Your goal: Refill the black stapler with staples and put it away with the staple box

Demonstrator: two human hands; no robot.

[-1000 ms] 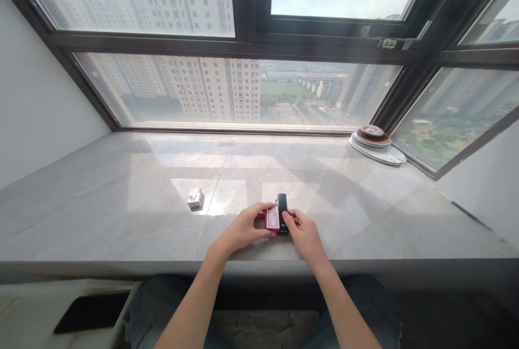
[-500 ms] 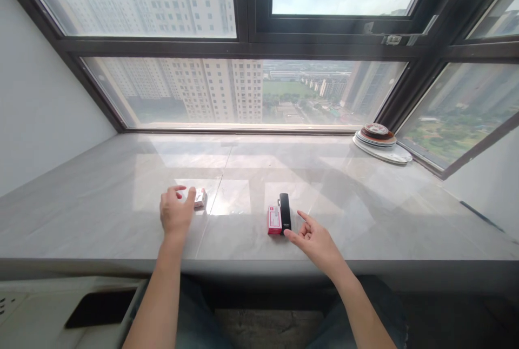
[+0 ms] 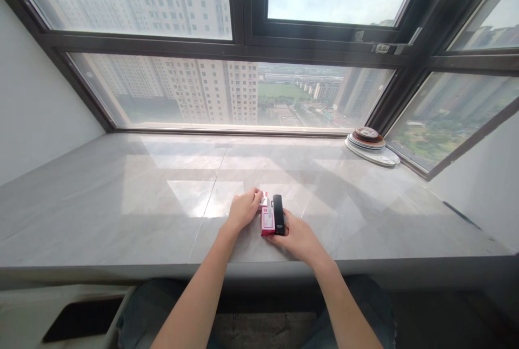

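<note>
A black stapler (image 3: 278,215) stands on the stone sill, its long side against a red-and-white box (image 3: 267,221). Just behind that box is a smaller white-and-red box (image 3: 264,199), gripped from the left by my left hand (image 3: 244,208). My right hand (image 3: 299,236) is closed around the near right side of the stapler. Its thumb reaches along the front, by the lower edge of the red-and-white box. The fingers of this hand are partly hidden behind the stapler.
A stack of plates (image 3: 371,146) sits in the far right corner by the window frame (image 3: 243,133). The sill's front edge (image 3: 162,267) runs just in front of my forearms. Below at left lies a dark flat rectangle (image 3: 83,319) on a pale surface.
My left hand has brought the smaller box rightward, up behind the red-and-white box. My right hand, open beside the stapler before, has closed in on it. The view has shifted slightly.
</note>
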